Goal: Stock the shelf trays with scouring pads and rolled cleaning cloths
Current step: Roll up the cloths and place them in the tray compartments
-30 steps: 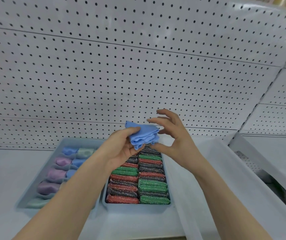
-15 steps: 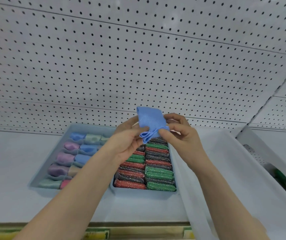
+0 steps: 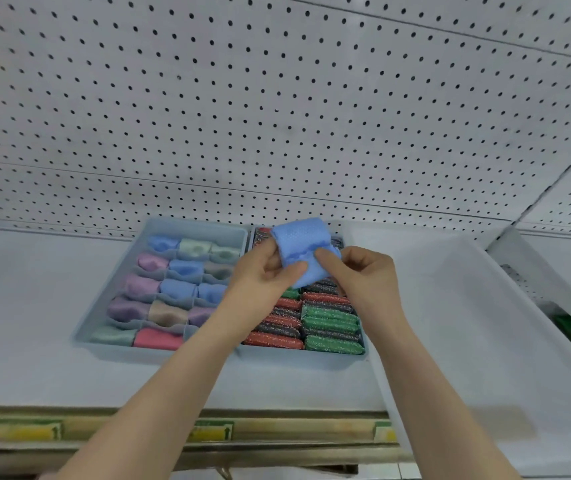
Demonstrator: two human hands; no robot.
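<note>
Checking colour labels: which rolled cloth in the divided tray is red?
The coral-red rolled cloth in the front row's middle cell; others are pastel blue, green, purple or tan.

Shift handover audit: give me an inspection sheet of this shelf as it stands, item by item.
Surface: white shelf, bearing two grey-blue trays side by side.
Job's things: left tray holds rolled cloths in divided compartments; right tray holds red, green and dark scouring pads in rows; a blue cloth is held up over the trays.
Clutter: nothing seen.
Grips: left grip and right grip, both bare hands, pinch the blue cloth.
Cables: nothing seen.
Surroundings: white pegboard behind; white bin at right; price labels on the shelf edge.
</note>
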